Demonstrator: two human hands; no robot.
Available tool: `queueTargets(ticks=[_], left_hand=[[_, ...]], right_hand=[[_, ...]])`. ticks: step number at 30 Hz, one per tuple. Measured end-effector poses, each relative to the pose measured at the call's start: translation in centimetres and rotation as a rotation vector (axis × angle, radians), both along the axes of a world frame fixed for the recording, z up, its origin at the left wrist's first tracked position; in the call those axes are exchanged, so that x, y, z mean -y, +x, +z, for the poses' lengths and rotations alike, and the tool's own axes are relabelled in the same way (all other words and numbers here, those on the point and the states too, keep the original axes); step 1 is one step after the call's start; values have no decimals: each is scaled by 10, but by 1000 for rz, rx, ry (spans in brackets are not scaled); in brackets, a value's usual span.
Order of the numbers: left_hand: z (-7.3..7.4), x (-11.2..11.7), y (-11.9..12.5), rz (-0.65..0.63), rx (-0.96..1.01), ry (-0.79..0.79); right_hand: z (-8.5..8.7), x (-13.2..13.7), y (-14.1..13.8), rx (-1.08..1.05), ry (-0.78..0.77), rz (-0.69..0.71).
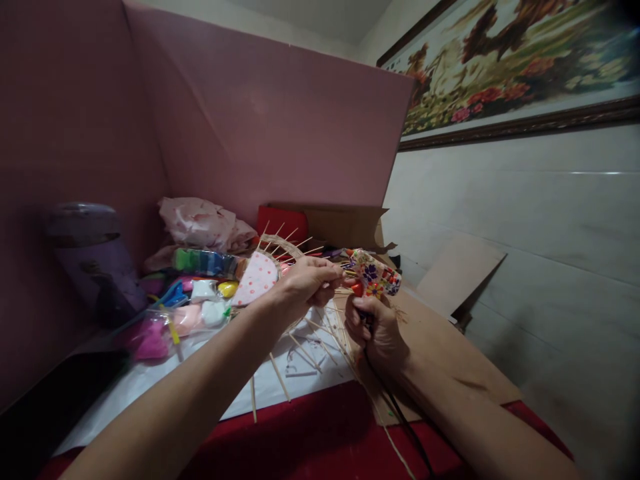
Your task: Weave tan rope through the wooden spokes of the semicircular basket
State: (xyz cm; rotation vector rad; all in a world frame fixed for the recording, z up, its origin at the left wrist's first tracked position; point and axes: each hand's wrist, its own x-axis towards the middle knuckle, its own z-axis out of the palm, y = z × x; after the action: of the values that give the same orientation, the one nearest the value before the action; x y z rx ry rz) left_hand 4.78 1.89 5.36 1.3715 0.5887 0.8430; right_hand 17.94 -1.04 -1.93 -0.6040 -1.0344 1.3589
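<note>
My left hand (309, 283) is closed in a pinch on a woven frame of thin wooden sticks (295, 313) whose spokes fan out above and below it. My right hand (377, 333) is wrapped round the grip of a flower-patterned glue gun (374, 275), one finger near its red trigger. The gun's nozzle points left and meets the sticks right at my left fingertips. A black cord (400, 413) runs from the gun down past my right wrist. Both hands hover over white paper (280, 380) and a sheet of brown cardboard (440, 347).
Bags of coloured clay (170, 320), a polka-dot pink piece (255, 279), a rainbow clay pack (205, 261) and crumpled plastic (200, 223) lie at left. A purple container (93, 260) stands far left. A pink partition (260, 120) and an open cardboard box (345, 227) close the back. Red cloth (320, 440) covers the near table.
</note>
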Motion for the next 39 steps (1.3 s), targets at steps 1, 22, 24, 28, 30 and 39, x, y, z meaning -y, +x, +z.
queueTargets(ticks=[1,22,24,28,30,39], left_hand=[[-2,1,2,-28,-8,-17],[-11,-2,14,294,-94,72],[-10,-3,15,352,-141,147],[-13,-8,14,406,-227,274],[-16,-11,14,439,-235,324],[-18,-10,14,390,-195,345]], right_hand=[[0,-2,0,2,-8,-20],[0,-3,-4,86,40,-183],[-1,-3,-5,95,45,-202],[-4,-4,-4,120,84,-227],[-4,-3,-4,134,94,-238],[0,-2,-4,225,48,-265]])
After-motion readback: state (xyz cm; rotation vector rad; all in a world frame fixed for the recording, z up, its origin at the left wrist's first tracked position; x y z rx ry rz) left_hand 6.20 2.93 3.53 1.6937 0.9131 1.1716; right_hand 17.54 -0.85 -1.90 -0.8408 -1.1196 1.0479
